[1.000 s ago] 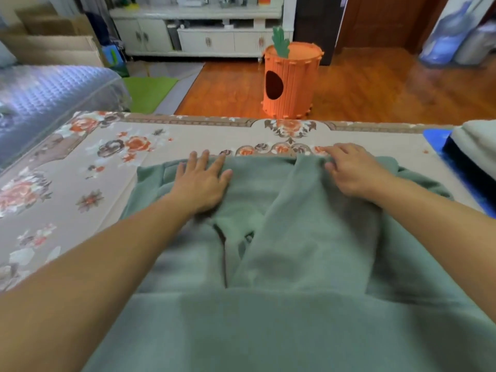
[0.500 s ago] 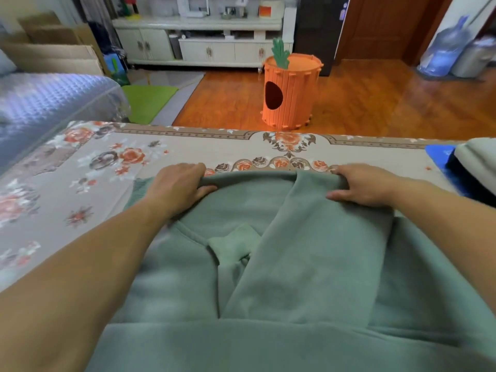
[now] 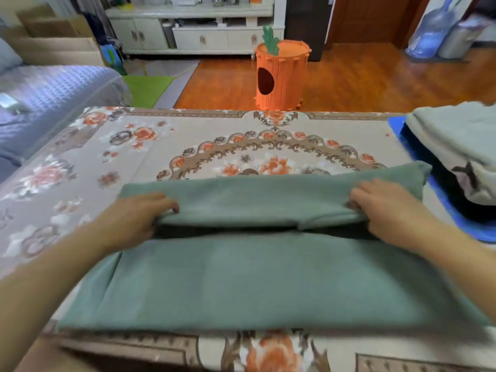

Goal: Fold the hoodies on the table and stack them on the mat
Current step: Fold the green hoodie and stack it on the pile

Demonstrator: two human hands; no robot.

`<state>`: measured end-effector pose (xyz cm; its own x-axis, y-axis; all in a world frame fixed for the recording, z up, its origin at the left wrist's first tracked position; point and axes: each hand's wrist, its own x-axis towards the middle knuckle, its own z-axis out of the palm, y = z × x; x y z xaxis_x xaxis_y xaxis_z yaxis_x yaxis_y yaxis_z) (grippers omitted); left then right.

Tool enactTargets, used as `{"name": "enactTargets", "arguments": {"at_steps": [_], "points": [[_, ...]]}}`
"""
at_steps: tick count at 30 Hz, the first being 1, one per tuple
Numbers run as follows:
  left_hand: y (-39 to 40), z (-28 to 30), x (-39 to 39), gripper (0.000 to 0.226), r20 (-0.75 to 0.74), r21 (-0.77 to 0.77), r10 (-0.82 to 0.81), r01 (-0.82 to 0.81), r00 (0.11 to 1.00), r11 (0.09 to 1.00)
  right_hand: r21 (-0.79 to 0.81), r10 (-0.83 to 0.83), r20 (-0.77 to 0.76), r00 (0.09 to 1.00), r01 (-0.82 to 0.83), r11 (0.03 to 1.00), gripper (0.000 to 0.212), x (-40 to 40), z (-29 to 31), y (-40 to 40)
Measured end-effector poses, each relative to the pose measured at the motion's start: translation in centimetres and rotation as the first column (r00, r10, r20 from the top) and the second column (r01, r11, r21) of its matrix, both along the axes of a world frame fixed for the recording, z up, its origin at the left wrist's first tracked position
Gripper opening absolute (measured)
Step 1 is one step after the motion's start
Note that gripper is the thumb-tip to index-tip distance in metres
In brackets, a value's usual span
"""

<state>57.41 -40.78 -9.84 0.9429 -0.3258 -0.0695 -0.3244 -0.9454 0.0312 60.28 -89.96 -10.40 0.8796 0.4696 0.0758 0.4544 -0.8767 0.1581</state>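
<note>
**Green hoodie mid-fold**

My left hand (image 3: 137, 218) and right hand (image 3: 386, 208) each grip the far folded edge of the green hoodie (image 3: 255, 277), lifted above its lower half at frame centre on the floral surface (image 3: 80, 170). Folded hoodies (image 3: 461, 140) sit on the blue mat (image 3: 456, 224) at right.

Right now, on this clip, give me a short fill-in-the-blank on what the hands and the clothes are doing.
1. Both hands, left hand and right hand, grip the far edge of the ____ hoodie.
2. The blue mat lies on the person's ____ side.
3. Beyond the table stands an ____ carrot-shaped barrel.

Missing words: green; right; orange
</note>
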Motion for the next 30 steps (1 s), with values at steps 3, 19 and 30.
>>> {"name": "enactTargets", "arguments": {"at_steps": [3, 19, 30], "points": [[0.0, -1.7, -0.7, 0.055, -0.092, 0.118, 0.049, -0.038, 0.995, 0.992, -0.084, -0.035, -0.022, 0.999, 0.033, 0.996, 0.044, -0.7, -2.1, 0.4], [-23.6, -4.6, 1.0, 0.065, -0.122, -0.102, -0.31, 0.299, 0.943, 0.949, 0.056, -0.13, -0.64, 0.757, 0.215, 0.975, 0.045, -2.7, 4.4, -0.7], [-23.7, -5.0, 1.1, 0.063, -0.161, -0.116, -0.24, 0.223, 0.957, 0.968, 0.063, -0.646, -0.481, 0.592, 0.759, 0.648, 0.076, 1.9, -3.2, -1.5]]}}
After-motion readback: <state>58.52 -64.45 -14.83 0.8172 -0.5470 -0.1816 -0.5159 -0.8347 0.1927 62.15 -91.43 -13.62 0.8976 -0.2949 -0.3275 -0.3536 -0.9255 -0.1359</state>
